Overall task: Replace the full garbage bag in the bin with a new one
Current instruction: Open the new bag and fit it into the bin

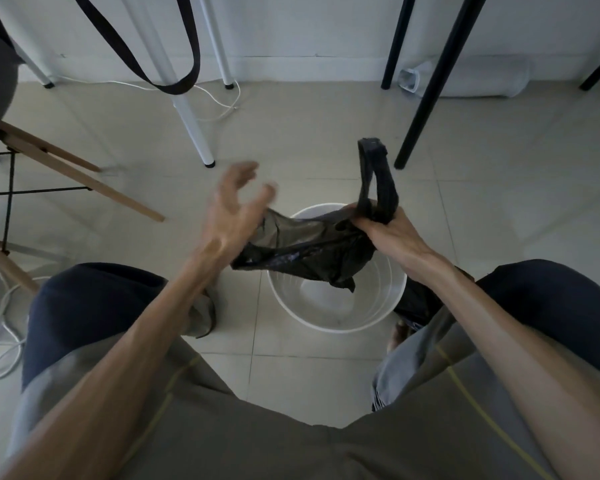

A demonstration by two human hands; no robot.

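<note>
dim, flat light — left hand (pixel 234 211) seemingly motion-blurred, edges warped

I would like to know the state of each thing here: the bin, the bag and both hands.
White bin: upright on the floor, unlined, empty as far as visible.
Black bag: crumpled, partly spread, hanging over the bin, not yet inside.
Right hand: closed on the bag by its handle loop.
Left hand: open, fingers spread, blurred, at the bag's other edge.

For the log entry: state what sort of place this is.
Probably a home room or small office, seen from under the tables. Tiled floor, white table leg and black table leg, a wooden-legged chair, a white cable by the wall, and a small white bin.
</note>
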